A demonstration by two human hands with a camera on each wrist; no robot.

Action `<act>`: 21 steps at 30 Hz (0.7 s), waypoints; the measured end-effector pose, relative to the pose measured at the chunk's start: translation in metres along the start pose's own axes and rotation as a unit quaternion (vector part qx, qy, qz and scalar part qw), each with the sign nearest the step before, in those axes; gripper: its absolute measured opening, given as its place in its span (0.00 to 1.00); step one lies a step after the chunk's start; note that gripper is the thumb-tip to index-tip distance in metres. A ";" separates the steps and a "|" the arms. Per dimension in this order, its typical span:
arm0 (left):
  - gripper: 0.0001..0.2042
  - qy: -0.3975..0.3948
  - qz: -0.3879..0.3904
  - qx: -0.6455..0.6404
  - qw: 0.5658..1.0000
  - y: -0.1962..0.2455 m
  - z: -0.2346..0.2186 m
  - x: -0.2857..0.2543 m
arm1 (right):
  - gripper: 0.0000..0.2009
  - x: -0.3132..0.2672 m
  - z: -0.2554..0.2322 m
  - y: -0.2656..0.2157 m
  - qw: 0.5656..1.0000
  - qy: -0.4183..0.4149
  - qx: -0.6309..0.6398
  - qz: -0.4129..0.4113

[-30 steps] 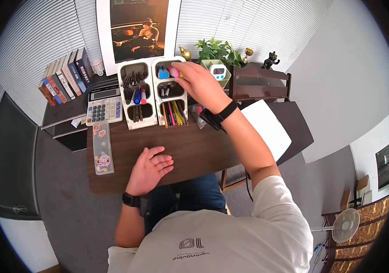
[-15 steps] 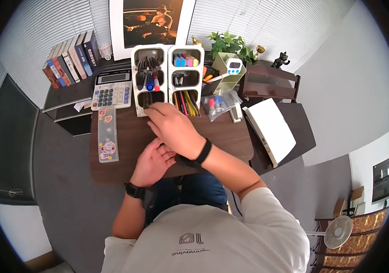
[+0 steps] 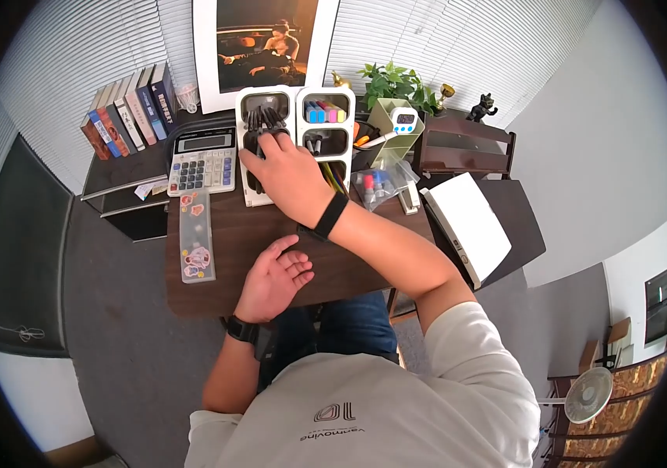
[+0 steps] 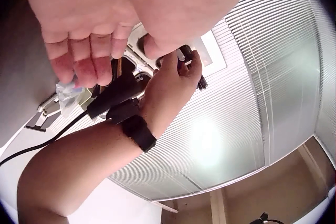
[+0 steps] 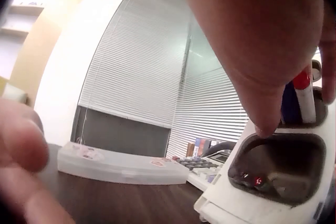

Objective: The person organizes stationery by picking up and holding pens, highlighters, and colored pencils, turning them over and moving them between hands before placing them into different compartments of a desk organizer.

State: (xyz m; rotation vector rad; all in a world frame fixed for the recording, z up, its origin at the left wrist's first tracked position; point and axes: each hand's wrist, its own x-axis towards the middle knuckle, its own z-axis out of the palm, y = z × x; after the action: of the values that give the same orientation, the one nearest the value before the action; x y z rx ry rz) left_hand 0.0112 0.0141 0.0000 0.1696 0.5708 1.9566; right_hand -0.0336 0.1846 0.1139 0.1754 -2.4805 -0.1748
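My right hand reaches into the middle-left compartment of a white desk organizer, its fingertips down among the markers. In the right wrist view, thumb and finger lie on either side of a blue marker and a red-and-white marker; I cannot tell whether they grip them. Black pens stick out of the compartment behind. The front-left compartment has a few dark pen ends low inside. My left hand hangs over the table's near edge, palm up, fingers loosely bent around nothing.
Highlighters and colored pencils stand in the organizer's right half. A calculator and stickered pencil case lie left. To the right are a plastic bag, a stapler and a white box.
My right hand has gone from the highlighters at the back right to the front-left compartment, then up to the markers in the middle left. The left hand stays near the table edge.
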 end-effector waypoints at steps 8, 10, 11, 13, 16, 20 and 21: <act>0.21 0.017 0.010 0.007 1.000 -0.001 -0.002 0.000 | 0.16 0.007 0.000 0.011 0.997 -0.060 0.047 -0.015; 0.25 -0.020 0.012 -0.001 1.000 -0.003 -0.013 0.002 | 0.16 -0.002 -0.014 0.013 0.996 -0.021 0.086 -0.014; 0.25 -0.019 0.013 -0.004 1.000 -0.003 -0.009 0.002 | 0.16 -0.009 -0.020 0.013 0.994 -0.003 0.106 -0.012; 0.30 0.026 0.031 -0.057 0.998 0.003 0.008 0.002 | 0.16 -0.023 -0.038 0.006 0.991 0.017 0.131 -0.004; 0.34 0.060 0.076 -0.131 0.987 0.019 0.015 0.016 | 0.16 -0.055 -0.068 -0.013 0.973 0.093 0.205 0.042; 0.23 0.116 0.233 0.111 0.959 0.038 0.021 0.026 | 0.11 -0.123 -0.083 -0.039 0.934 0.158 0.286 0.145; 0.19 0.156 0.269 0.153 0.938 0.045 0.038 0.025 | 0.09 -0.140 -0.080 -0.040 0.900 0.164 0.341 0.215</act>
State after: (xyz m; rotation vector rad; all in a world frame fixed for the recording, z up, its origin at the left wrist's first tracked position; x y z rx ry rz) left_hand -0.0230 0.0328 0.0512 0.2298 1.1350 2.4329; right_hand 0.1295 0.1622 0.0873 -0.0585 -2.0769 0.8517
